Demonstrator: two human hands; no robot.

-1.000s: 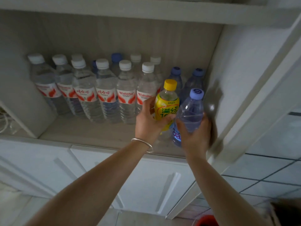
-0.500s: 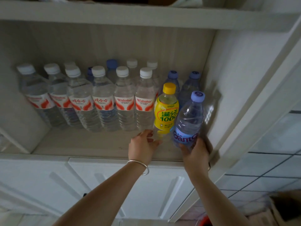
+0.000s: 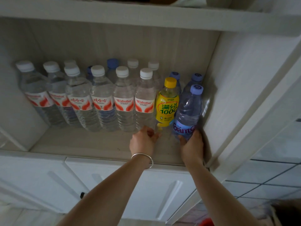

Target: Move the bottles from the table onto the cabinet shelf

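Placing step, at the cabinet shelf (image 3: 91,144). Two bottles are being set down at the right end of the front row, close to the cabinet's right wall (image 3: 228,95).

Yellow bottle (image 3: 167,105): upright on the shelf, just right of the last white-capped water bottle (image 3: 144,101) and touching or nearly touching it. The left hand (image 3: 143,141) is at its base, fingers (image 3: 153,133) loosely curled, thumb and fingertips only lightly at the bottom. I cannot tell whether they grip it or merely rest against it. A silver bangle (image 3: 143,159) sits on that wrist.

Blue-capped bottle (image 3: 187,111): between the yellow bottle and the wall, leaning a little toward the yellow one. The right hand (image 3: 192,147) is wrapped around its lower end, fingers closed on it. Its base is hidden by the hand, so I cannot say whether it is fully seated.

More blue-capped bottles stand behind these two.

Judgement: nearly the end of this placement. Next move calls for righting the blue-capped bottle, seating it flat, then opening both hands and drawing them straight back without nudging the row.
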